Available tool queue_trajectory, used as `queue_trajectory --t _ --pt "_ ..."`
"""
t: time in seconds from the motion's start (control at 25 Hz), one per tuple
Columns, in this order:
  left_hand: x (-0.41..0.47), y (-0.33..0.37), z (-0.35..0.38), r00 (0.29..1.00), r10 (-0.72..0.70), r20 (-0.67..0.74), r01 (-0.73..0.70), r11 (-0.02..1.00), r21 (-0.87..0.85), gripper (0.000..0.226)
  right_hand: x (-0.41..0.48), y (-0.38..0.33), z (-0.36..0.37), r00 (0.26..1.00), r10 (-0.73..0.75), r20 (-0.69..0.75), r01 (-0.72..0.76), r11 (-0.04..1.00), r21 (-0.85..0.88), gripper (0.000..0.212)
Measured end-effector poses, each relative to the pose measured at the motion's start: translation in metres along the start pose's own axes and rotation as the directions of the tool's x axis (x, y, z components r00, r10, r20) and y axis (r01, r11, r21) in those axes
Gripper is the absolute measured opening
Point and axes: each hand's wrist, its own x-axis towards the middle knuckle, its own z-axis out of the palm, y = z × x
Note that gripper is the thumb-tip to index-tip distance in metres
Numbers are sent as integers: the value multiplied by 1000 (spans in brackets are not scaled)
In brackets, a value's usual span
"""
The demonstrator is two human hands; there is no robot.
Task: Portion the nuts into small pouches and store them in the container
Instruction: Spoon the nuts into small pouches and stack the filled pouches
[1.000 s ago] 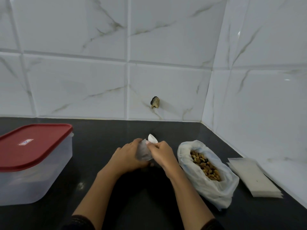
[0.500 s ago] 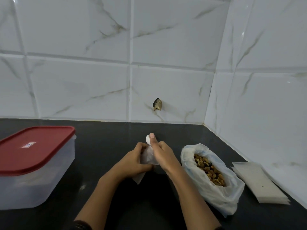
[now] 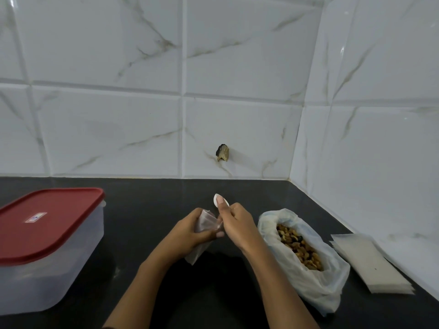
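Left hand [image 3: 188,231] grips the pouch [image 3: 204,221] mouth-up, likely so the right hand [image 3: 238,225], pinching a white spoon [image 3: 215,200], can fill it; nut bag [image 3: 318,288] sits at three o'clock.

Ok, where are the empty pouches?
Head view, far right: the pouch stack lies on the counter, right of the nut bag, near the side wall.

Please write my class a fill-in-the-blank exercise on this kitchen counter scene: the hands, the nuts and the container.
1. The container has a ___ lid.
2. The left hand holds a clear ___.
3. The right hand holds a white ___.
4. The bag of nuts lies on the hands' ___ side.

Missing words: red; pouch; spoon; right.
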Motion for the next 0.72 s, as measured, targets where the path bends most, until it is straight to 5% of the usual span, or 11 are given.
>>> queue_trajectory --t 0.16,0.36,0.52,0.72 --pt "1 -1 -2 998 -33 48 33 999 -13 52 -8 -8 1 992 -125 35 128 988 -86 35" --pt "2 12 20 994 14 106 -22 997 77 48 -28 -16 -19 978 -187 -91 168 967 -190 26" --pt "1 25 42 989 118 91 -122 992 35 51 -46 -5 -70 984 -140 -108 123 980 -155 19" --pt "11 55 81 978 156 141 -162 986 27 60 -60 24 -133 976 -25 -216 -30 968 -250 40"
